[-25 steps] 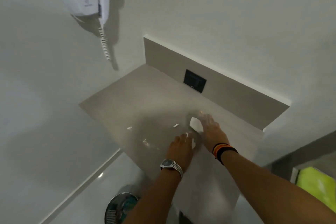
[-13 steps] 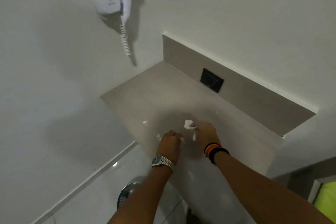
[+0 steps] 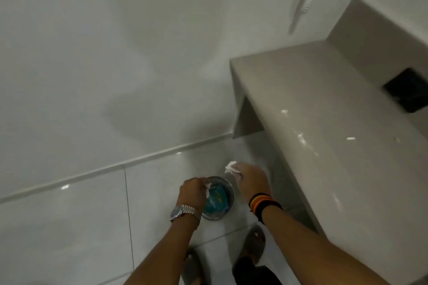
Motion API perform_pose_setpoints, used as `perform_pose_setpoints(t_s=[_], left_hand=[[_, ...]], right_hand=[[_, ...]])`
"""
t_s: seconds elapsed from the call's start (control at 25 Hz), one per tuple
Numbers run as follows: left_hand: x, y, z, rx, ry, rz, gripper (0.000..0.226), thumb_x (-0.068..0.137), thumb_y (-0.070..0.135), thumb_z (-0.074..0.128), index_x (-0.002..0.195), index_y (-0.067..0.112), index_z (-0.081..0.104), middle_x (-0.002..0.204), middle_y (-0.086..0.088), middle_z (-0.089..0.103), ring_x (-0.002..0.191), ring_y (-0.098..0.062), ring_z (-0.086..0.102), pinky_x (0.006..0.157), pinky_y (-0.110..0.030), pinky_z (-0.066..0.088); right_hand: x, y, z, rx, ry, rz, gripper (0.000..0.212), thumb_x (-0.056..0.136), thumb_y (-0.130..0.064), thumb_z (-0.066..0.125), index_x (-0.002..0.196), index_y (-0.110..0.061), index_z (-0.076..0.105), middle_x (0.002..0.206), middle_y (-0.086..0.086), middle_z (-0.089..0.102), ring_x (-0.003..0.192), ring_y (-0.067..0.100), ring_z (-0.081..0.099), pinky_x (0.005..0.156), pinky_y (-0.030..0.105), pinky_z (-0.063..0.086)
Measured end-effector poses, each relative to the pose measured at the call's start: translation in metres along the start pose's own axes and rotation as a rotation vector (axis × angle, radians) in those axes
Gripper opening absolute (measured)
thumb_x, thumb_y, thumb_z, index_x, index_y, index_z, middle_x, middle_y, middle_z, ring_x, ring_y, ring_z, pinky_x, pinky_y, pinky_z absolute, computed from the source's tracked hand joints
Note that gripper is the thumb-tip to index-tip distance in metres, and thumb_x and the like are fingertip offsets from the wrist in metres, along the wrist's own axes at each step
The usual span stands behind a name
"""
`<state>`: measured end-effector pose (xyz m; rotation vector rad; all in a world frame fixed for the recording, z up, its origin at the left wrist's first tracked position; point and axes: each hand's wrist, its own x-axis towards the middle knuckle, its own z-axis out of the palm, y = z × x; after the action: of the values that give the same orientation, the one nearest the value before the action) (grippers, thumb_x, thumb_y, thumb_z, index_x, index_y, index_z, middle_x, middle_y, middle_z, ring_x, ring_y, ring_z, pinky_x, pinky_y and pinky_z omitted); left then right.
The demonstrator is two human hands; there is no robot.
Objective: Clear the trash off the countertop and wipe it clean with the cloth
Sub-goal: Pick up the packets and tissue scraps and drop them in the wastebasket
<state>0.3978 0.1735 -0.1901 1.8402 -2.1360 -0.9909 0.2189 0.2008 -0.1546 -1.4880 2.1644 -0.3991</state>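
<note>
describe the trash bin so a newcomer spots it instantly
Start at the grey countertop on the right and drop to the glossy white floor tiles beside it. The trash bin is the small round metal can there, between the person's two hands. Its shiny rim and blue liner set it apart from everything else on the floor.

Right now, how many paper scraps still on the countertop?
4 visible on the countertop: scrap one toward the wall, scrap two near the front edge, scrap three mid-counter, scrap four fainter. Blur may hide more.
</note>
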Motion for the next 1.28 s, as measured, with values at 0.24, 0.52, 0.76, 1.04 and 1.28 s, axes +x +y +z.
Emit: perform_pose_setpoints(t_s=[0.24,0.52,0.76,1.04,1.28], left_hand=[[0.022,-0.102,0.122,0.012,-0.108,-0.216,0.023,0.092,0.016,0.058,0.109,0.011,0.073,0.104,-0.012,0.075,0.093,-0.029,0.071,0.083,-0.033,0.057],[0.08,-0.169,0.259,0.017,-0.144,-0.101,0.027,0.09,0.01,0.06,0.112,0.017,0.074,0.117,-0.011,0.072,0.097,-0.032,0.07,0.085,-0.037,0.059],[0.071,-0.177,0.254,0.274,-0.136,0.092,0.052,0.09,0.012,0.06,0.14,0.019,0.052,0.152,-0.013,0.043,0.129,-0.037,0.051,0.101,-0.05,0.05],[0.032,-0.066,0.077,0.403,0.077,0.226,0.066,0.1,0.038,0.033,0.157,0.019,0.007,0.166,-0.014,-0.002,0.152,-0.033,-0.005,0.124,-0.051,0.001],[-0.006,0.041,-0.058,0.468,0.259,0.332,0.07,0.1,0.047,0.028,0.157,0.014,0.005,0.166,-0.015,-0.002,0.153,-0.031,-0.003,0.123,-0.055,0.005]], right_hand=[[0.008,0.078,0.149,-0.031,-0.207,0.083,0.021,0.094,-0.026,0.06,0.111,-0.021,0.072,0.1,0.007,0.076,0.09,0.027,0.07,0.078,0.039,0.06],[0.042,0.178,0.289,0.064,-0.312,0.091,0.039,0.095,-0.015,0.058,0.134,-0.018,0.059,0.123,0.014,0.068,0.109,0.032,0.066,0.091,0.047,0.058],[0.039,0.182,0.276,-0.1,-0.383,-0.004,0.078,0.094,-0.013,0.059,0.156,-0.026,0.013,0.165,0.012,0.019,0.144,0.033,0.036,0.108,0.047,0.046],[0.01,0.062,0.122,-0.344,-0.083,-0.242,0.086,0.091,-0.033,0.059,0.157,-0.013,0.007,0.166,0.018,0.006,0.153,0.036,0.006,0.121,0.061,0.016],[-0.033,-0.035,-0.006,-0.418,0.142,-0.221,0.094,0.087,-0.034,0.06,0.157,-0.011,0.003,0.166,0.019,0.001,0.153,0.039,0.001,0.117,0.067,0.012]])
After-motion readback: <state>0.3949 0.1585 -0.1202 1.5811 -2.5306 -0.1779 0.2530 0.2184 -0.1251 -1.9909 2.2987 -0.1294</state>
